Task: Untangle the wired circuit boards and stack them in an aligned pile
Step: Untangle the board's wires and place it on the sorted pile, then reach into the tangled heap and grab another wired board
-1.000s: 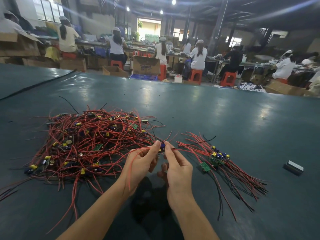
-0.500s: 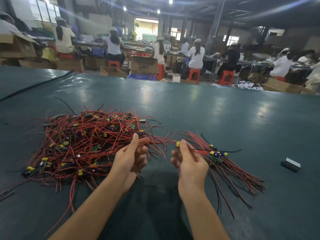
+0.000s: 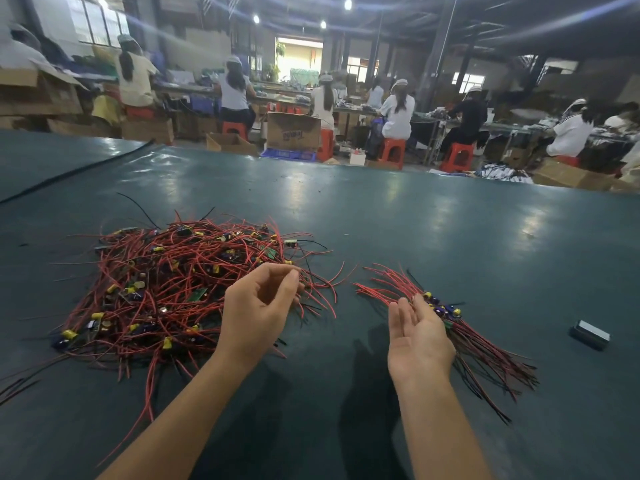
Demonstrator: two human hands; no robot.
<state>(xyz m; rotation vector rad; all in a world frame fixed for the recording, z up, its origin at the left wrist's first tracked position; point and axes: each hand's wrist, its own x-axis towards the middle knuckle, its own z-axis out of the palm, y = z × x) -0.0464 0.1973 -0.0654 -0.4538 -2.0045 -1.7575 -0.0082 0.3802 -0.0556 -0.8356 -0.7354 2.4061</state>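
Note:
A big tangled heap of red-wired circuit boards (image 3: pixel 166 289) with yellow and blue parts lies on the dark green table (image 3: pixel 398 230), left of centre. To the right lies a smaller aligned pile of boards (image 3: pixel 445 311), its red and black wires fanned out toward me and away. My left hand (image 3: pixel 259 306) hovers at the heap's right edge, fingers loosely curled with a gap to the thumb, fingertips by the wire ends. My right hand (image 3: pixel 419 337) has straight fingers and rests against the left side of the aligned pile, holding nothing.
A small black and white block (image 3: pixel 590 335) lies on the table at the right. A black cable (image 3: pixel 76 171) runs across the far left. Loose black wires trail off the heap at the lower left. Beyond the far table edge, people sit at benches among cardboard boxes.
The board that both hands pinched a second ago now lies on the right pile. My right hand has let go and opened; my left hand has gone back up to the heap's edge.

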